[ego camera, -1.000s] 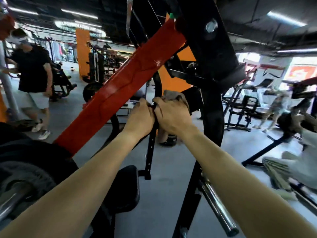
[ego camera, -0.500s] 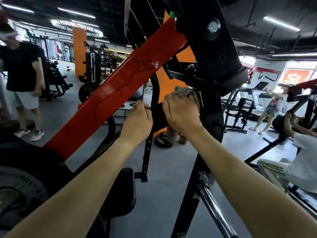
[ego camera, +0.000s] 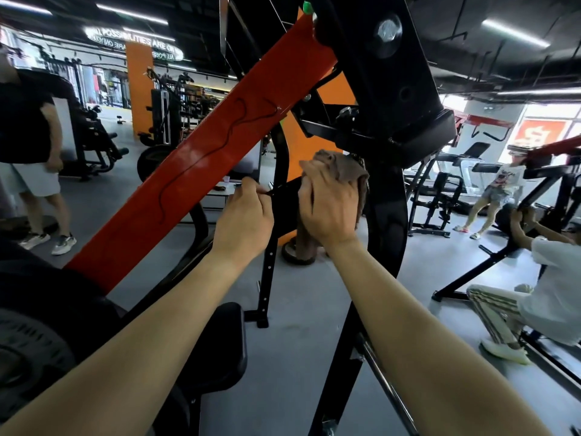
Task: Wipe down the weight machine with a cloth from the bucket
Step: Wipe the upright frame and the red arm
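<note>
Grip, right: right grip (ego camera: 330, 206) is clamped over the cloth (ego camera: 342, 169), fingers curled round it, pushing it onto the machine's black frame (ego camera: 386, 221).
Grip, left: left grip (ego camera: 245, 215) is pinching the thin edge of a black plate (ego camera: 287, 196), just left of the cloth. Steadying it, I'd guess.
Cloth spot: bunched right under the black bracket (ego camera: 408, 136), tail hanging down below the wrist.
Key relation: the frame runs up-and-down past the cloth, so the unwiped metal lies mostly below. The orange arm (ego camera: 201, 165) is off left, nearer the left grip.
Pose: both forearms reach far out, right palm facing away.

Glowing wall sign (ego camera: 135, 42), lettering unreadable
</note>
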Demonstrator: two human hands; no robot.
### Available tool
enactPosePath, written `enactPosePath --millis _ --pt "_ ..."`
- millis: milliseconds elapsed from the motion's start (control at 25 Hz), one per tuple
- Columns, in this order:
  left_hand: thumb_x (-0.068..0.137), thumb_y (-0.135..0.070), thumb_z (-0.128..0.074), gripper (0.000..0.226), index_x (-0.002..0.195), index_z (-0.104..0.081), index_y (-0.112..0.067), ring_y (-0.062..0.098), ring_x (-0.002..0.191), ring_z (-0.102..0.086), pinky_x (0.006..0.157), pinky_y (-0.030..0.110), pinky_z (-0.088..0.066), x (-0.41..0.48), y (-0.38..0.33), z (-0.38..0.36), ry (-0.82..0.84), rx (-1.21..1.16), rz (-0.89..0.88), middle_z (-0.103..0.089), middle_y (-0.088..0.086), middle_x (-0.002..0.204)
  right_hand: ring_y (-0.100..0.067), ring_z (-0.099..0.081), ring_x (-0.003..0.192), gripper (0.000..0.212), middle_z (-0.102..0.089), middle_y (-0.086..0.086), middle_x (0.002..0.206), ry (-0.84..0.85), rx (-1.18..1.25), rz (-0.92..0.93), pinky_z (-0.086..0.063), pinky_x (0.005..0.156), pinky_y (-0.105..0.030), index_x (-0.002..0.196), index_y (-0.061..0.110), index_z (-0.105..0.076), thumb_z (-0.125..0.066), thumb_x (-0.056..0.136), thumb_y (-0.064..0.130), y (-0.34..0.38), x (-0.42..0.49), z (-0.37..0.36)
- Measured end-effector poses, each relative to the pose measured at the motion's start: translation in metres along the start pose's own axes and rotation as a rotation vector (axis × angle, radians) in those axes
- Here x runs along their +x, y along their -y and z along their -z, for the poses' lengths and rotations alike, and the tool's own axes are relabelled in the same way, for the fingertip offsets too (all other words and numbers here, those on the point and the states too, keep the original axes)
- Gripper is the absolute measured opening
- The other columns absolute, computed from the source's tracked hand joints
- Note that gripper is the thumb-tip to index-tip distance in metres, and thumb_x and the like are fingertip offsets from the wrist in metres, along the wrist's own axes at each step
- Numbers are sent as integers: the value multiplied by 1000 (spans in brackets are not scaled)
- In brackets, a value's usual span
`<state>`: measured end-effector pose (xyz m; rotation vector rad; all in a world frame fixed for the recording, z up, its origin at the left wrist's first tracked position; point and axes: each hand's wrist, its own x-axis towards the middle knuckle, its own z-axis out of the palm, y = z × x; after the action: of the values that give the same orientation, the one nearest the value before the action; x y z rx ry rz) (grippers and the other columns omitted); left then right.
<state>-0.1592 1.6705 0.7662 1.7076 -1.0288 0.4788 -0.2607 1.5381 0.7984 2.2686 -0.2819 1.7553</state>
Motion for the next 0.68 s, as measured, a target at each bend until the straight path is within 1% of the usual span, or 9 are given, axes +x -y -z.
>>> enactPosePath --millis 80,120,200,280,360,440,520,600,680 --pt "104 -18 -38 5 105 -42 -21 31 95 -57 78 46 -51 -1 0 0 -17 8 -8 -61 11 106 -27 -62 107 33 -69 -9 117 34 61 -95 -48 87 -43 122 6 -64 -49 95 17 6 2 2" --pt "103 -18 -38 5 104 -41 -21 31 93 -57 76 47 -51 -1 0 -1 -29 14 -20 -61 10 103 -30 -61 108 34 -67 -12 120 81 74 -79 -45 85 -42 122 6 -60 -49 92 17 13 -1 2" --pt "103 -19 -37 5 105 -42 -19 32 91 -57 74 48 -51 -1 1 -1 -32 19 -46 -59 10 100 -35 -60 112 32 -64 -15 129 174 75 23 -42 86 -41 122 8 -56 -49 92 18 20 -13 3" --pt "103 -21 -36 12 109 -45 -16 31 89 -56 72 47 -51 -1 2 -1 -34 19 -68 -57 7 98 -32 -58 125 30 -57 -12 145 191 80 96 -44 95 -36 123 6 -64 -48 100 18 11 -15 10" --pt "102 -23 -35 17 111 -47 -14 30 89 -56 72 45 -50 -1 3 -2 -45 24 -84 -56 5 98 -26 -54 133 28 -53 -8 151 136 39 106 -45 100 -36 120 7 -71 -52 105 21 -1 -9 21" --pt "103 -20 -37 17 113 -49 -12 29 91 -56 73 44 -49 -1 3 -3 -53 27 -76 -58 8 101 -24 -55 129 24 -58 -4 147 35 -31 26 -45 103 -40 112 12 -77 -58 105 25 -10 -6 27" --pt "104 -18 -38 18 116 -50 -11 28 92 -56 74 43 -49 -1 2 -3 -49 18 -52 -60 10 104 -22 -57 125 22 -62 -1 141 -50 -17 -118 -44 107 -44 110 15 -79 -61 104 27 -6 -9 26" --pt "104 -19 -38 19 117 -50 -11 29 92 -57 73 43 -49 0 2 -2 -47 18 -43 -61 10 103 -22 -58 125 23 -62 0 138 -37 86 -178 -45 105 -44 115 15 -77 -62 103 27 5 -13 22" --pt "104 -19 -37 19 116 -50 -11 30 90 -57 72 43 -48 1 4 -2 -41 25 -47 -61 11 101 -24 -56 125 26 -61 -3 136 25 148 -119 -46 104 -41 122 12 -74 -64 102 27 10 -19 21"
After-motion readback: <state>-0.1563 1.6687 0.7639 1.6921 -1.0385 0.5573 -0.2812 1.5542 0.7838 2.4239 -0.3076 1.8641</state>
